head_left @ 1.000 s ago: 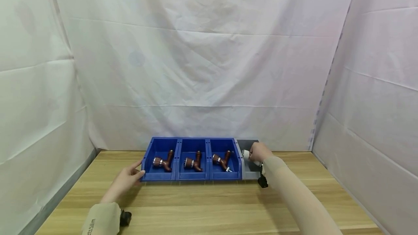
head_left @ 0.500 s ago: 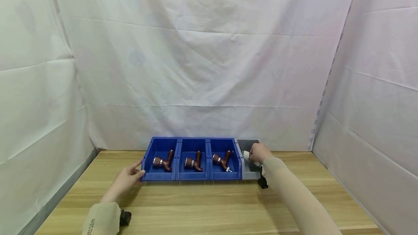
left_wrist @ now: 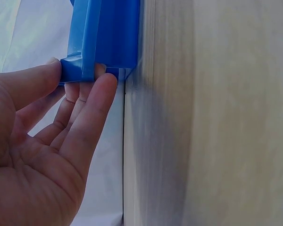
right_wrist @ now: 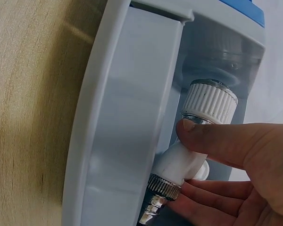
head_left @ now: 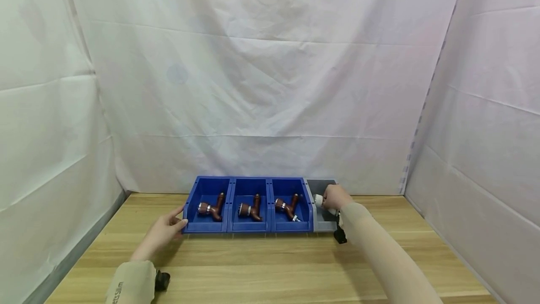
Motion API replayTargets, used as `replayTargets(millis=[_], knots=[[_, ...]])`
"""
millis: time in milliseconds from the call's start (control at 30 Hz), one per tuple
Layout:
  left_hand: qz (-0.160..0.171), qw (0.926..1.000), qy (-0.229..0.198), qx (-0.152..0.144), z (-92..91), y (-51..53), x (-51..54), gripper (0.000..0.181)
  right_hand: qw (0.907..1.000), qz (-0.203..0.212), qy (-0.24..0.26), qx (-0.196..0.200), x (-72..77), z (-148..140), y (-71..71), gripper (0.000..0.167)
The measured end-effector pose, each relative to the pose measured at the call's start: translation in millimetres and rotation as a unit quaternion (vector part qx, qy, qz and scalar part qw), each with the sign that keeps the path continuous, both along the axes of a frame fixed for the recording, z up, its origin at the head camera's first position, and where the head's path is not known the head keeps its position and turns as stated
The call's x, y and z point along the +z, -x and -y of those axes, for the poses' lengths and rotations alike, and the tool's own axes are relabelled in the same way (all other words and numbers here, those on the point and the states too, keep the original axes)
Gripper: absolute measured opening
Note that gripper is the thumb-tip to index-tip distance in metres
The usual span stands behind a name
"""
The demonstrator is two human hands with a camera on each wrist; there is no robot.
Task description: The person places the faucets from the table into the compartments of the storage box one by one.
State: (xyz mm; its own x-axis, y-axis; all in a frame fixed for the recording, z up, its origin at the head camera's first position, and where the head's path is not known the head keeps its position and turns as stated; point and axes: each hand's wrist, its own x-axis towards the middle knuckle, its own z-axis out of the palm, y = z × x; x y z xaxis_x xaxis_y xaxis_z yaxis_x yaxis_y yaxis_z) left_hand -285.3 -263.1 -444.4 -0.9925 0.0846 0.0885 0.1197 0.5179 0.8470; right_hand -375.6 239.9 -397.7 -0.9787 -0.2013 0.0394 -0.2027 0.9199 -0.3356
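My left hand [head_left: 163, 231] pinches the front left corner of the leftmost blue bin [left_wrist: 84, 49], thumb on the outer side and fingers at the edge. In the grey bin [right_wrist: 127, 108] at the right end of the row, my right hand [head_left: 336, 198] holds a white valve [right_wrist: 181, 162] with a ribbed knob and a knurled metal end. The thumb lies near the knob's metal collar, and the fingers reach under the body. One brown valve lies in each blue bin: a left one [head_left: 212, 209], a middle one [head_left: 251, 209] and a right one [head_left: 288, 207] with a silver end.
The joined bins stand on a wooden table [head_left: 253, 266], close to a white curtain [head_left: 253, 107] behind them. White side curtains hang at left and right. A dark wrist camera [head_left: 162, 281] sits under the left sleeve.
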Motion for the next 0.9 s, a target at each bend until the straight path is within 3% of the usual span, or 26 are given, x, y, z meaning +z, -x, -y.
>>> replayTargets(millis=[100, 367, 667, 900], knots=[[-0.001, 1.0000, 0.001, 0.002, 0.3, 0.3, 0.1, 0.058, 1.0000, 0.001, -0.008, -0.004, 0.3, 1.2, -0.1, 0.019], [-0.003, 1.0000, 0.003, 0.000, -0.3, 0.2, 0.9, 0.057, 0.9999, 0.009, -0.004, -0.012, -5.3, 0.2, 2.6, 0.021], [-0.001, 1.0000, -0.002, 0.000, -0.3, -0.7, 0.8, 0.057, 0.9999, 0.006, -0.004, -0.011, -7.3, -0.4, 3.7, 0.039], [0.002, 1.0000, 0.002, 0.005, 0.2, 1.4, -1.9, 0.058, 0.9996, 0.019, 0.000, -0.019, -7.4, 0.2, 6.4, 0.043]])
